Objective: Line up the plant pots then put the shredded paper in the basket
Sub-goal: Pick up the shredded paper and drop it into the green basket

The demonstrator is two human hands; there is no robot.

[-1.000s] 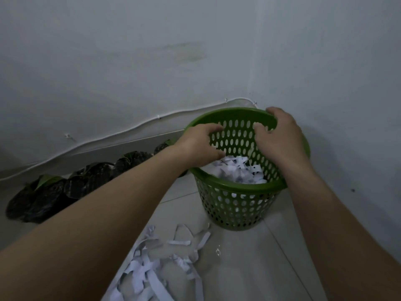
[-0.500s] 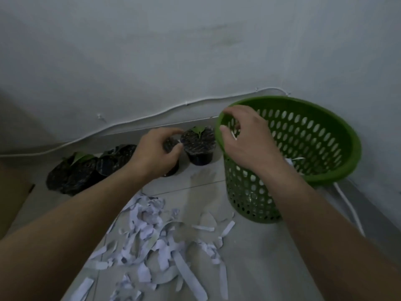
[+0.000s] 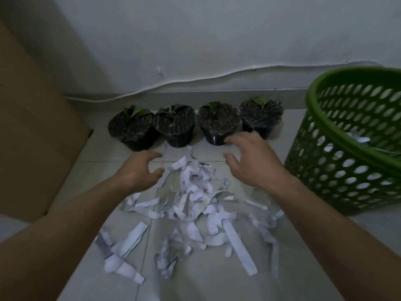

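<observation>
Cardboard (image 3: 36,135), plain brown and flat, leans against the wall on the far left and boxes in that side of the work area. A thin white cable (image 3: 195,80) sags along the bottom of the grey wall (image 3: 217,35), just above the skirting. The floor (image 3: 195,283) is pale glossy tile with thin grout lines.

Four plant pots sit in a row at the foot of the wall, almost touching each other: first pot (image 3: 132,129), second pot (image 3: 174,124), third pot (image 3: 218,123) and fourth pot (image 3: 261,115). They look like soft black crinkly plastic filled with dark soil, each with a small green leaf poking out.

The green basket (image 3: 347,135) is on the right, round plastic with oval holes all over its wall and a thick smooth rim. It looks tilted toward the camera, and a few white strips show inside and through the holes.

Shredded paper (image 3: 195,192) is scattered over the tiles between the arms, mostly curly white ribbons, some long flat strips, plus a crumpled wad nearer the camera.

Left hand (image 3: 141,170) hovers at the left edge of the pile, fingers curled and spread, holding nothing, thumb just touching a strip. Right hand (image 3: 253,161) is wide and empty too, hanging above the far right side of the pile, right in front of the third pot and hiding a bit of its base.
</observation>
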